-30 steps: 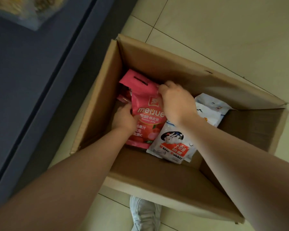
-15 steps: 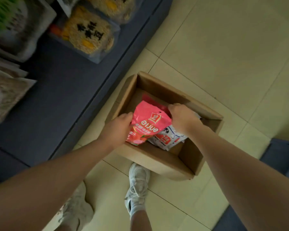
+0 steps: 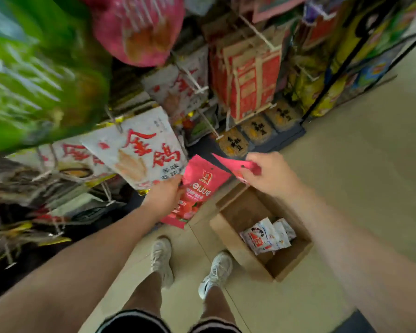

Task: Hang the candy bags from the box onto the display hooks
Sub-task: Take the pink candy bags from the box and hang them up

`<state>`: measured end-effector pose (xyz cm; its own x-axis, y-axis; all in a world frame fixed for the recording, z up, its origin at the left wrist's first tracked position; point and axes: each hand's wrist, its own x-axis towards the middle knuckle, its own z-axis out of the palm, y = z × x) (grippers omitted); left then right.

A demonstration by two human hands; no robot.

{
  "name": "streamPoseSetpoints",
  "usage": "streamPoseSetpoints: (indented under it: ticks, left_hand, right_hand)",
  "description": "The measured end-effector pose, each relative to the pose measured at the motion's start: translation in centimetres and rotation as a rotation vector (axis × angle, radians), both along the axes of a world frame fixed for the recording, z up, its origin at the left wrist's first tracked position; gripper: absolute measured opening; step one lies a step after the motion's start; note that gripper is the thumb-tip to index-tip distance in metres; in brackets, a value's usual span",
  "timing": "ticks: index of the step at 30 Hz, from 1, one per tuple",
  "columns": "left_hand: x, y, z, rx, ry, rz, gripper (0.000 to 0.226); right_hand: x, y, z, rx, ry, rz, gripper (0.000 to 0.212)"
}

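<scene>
My left hand (image 3: 165, 197) grips a pink candy bag (image 3: 198, 188) by its left edge, held upright above the floor. A second pink bag (image 3: 231, 164) is pinched at its top by my right hand (image 3: 268, 176), just right of the first. Both bags hang in the air above the open cardboard box (image 3: 228, 223) on the floor. White candy bags (image 3: 268, 235) lie inside the box. Display hooks (image 3: 208, 123) stick out from the rack behind, loaded with hanging snack bags.
The rack fills the left and top of the view, with white-and-red snack bags (image 3: 139, 152), brown paper packs (image 3: 247, 75) and blurred green and pink bags near the camera. My two shoes (image 3: 161, 258) stand on the tiled floor beside the box.
Both hands lifted pink bags out of the box and rose to rack height. The view swung up from the box to the hooks as the person stood.
</scene>
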<state>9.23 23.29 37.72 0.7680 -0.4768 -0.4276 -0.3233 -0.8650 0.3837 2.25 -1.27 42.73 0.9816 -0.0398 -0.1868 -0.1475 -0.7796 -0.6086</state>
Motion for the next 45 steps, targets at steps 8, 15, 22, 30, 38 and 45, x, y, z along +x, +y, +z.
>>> streamPoseSetpoints:
  ticks: [8,15,22,30,38,45]
  left_hand:
    - [-3.9,13.5,12.4,-0.24,-0.07,0.266,0.027]
    - [-8.4,26.5,19.7,-0.504,-0.165,0.464,0.039]
    - [-10.4,39.4,24.5,-0.635,-0.321,0.624,0.028]
    - [-10.7,53.8,30.8,-0.712,-0.527,0.619,0.03]
    - [-11.3,62.2,35.4,-0.87,-0.823,0.595,0.017]
    - [-11.4,66.0,37.4,-0.838,-1.029,0.792,0.011]
  right_hand:
    - [6.2,10.9,15.1,-0.078,-0.096,0.433,0.035]
    - [7.2,23.0,24.8,0.015,-0.128,0.717,0.03]
    - [7.1,36.6,29.4,0.11,-0.226,0.72,0.032]
    - [6.3,51.3,33.9,0.034,-0.389,0.717,0.017]
    - [5.8,60.7,40.0,0.095,-0.528,0.742,0.009]
    - [6.4,68.8,45.4,0.081,-0.901,0.59,0.02]
